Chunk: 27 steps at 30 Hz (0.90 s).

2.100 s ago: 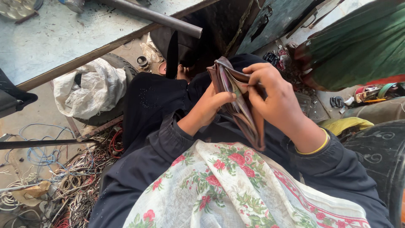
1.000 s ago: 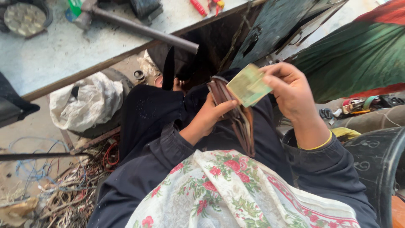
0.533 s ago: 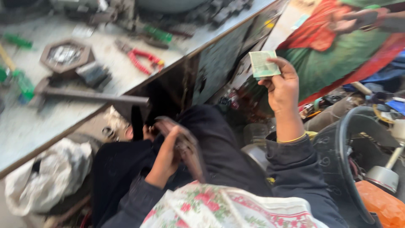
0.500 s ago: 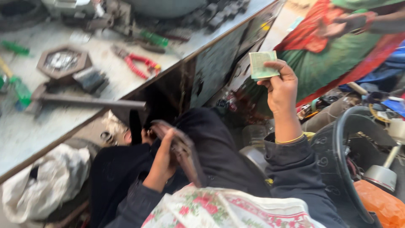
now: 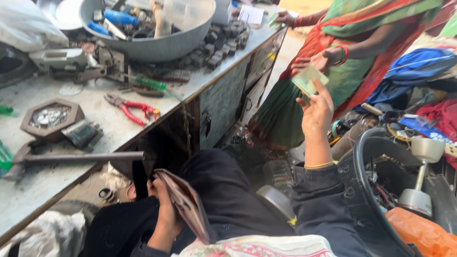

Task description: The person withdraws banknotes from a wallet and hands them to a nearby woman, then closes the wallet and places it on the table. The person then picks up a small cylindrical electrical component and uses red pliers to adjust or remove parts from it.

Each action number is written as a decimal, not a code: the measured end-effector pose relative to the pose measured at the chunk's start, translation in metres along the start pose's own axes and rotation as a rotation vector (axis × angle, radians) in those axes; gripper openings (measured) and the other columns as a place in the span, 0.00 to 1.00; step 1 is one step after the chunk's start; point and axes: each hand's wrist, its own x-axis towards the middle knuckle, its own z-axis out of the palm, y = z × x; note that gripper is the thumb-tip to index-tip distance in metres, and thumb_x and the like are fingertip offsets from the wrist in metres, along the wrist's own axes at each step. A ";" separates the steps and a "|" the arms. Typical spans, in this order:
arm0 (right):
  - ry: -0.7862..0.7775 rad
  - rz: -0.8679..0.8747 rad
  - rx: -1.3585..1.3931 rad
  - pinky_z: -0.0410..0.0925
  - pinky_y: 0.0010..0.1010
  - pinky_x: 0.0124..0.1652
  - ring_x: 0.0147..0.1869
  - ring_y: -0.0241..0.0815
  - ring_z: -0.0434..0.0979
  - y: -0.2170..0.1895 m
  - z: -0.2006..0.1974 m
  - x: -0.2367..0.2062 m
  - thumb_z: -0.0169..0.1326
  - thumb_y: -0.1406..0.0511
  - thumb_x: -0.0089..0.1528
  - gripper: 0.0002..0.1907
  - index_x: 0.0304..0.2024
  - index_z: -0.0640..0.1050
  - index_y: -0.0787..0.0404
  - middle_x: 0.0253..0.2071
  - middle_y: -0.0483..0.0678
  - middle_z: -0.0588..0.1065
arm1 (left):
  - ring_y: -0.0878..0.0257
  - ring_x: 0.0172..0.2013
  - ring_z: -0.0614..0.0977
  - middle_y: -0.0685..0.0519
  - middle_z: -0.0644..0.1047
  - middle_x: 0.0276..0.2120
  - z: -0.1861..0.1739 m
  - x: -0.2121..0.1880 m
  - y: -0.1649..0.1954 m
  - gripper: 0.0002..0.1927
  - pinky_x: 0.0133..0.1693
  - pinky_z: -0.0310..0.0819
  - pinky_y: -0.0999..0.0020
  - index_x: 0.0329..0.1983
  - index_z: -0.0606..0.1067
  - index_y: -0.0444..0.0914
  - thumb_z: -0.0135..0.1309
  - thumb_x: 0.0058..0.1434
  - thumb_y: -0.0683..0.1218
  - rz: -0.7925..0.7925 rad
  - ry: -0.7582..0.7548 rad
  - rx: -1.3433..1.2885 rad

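My left hand [image 5: 166,214] rests low over my lap and holds an open brown wallet [image 5: 188,207]. My right hand [image 5: 316,112] is raised out to the right and grips a folded greenish banknote [image 5: 308,80]. Another person in a green and orange garment [image 5: 342,71] stands beyond it. That person's open hand [image 5: 320,59] hovers just above the banknote, almost touching it. Their other hand [image 5: 284,18] rests on the far corner of the workbench [image 5: 90,116]. I wear dark sleeves and a thin yellow wristband.
The workbench on the left holds red-handled pliers [image 5: 133,107], a hammer [image 5: 71,159], a hexagonal tray [image 5: 47,116] and a large metal basin [image 5: 147,28] full of parts. A black steering wheel [image 5: 366,190] and an orange bag [image 5: 421,233] crowd the right.
My right hand drew the banknote out of the wallet, lifted it and stretched it toward the other person. My left hand sank to my lap with the wallet. The view swung up and right.
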 end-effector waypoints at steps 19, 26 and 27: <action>0.056 0.029 0.061 0.75 0.36 0.49 0.48 0.43 0.80 -0.015 -0.024 0.015 0.50 0.68 0.61 0.30 0.67 0.65 0.60 0.56 0.51 0.73 | 0.54 0.44 0.79 0.49 0.79 0.42 0.003 -0.007 0.001 0.29 0.52 0.71 0.48 0.58 0.70 0.39 0.41 0.70 0.66 -0.436 -0.543 -0.155; -0.751 0.063 -0.516 0.78 0.37 0.47 0.48 0.47 0.83 0.056 0.074 -0.072 0.63 0.73 0.56 0.32 0.61 0.65 0.67 0.58 0.57 0.76 | 0.61 0.45 0.81 0.58 0.80 0.42 0.013 -0.004 0.017 0.23 0.48 0.73 0.59 0.57 0.73 0.45 0.48 0.66 0.61 -0.424 -0.166 -0.326; -0.942 0.043 -0.750 0.80 0.37 0.45 0.54 0.47 0.81 0.062 0.087 -0.096 0.64 0.74 0.53 0.35 0.63 0.68 0.62 0.68 0.54 0.66 | 0.60 0.44 0.81 0.57 0.81 0.42 0.010 -0.004 0.019 0.22 0.44 0.73 0.64 0.56 0.74 0.43 0.51 0.68 0.61 -0.417 -0.208 -0.374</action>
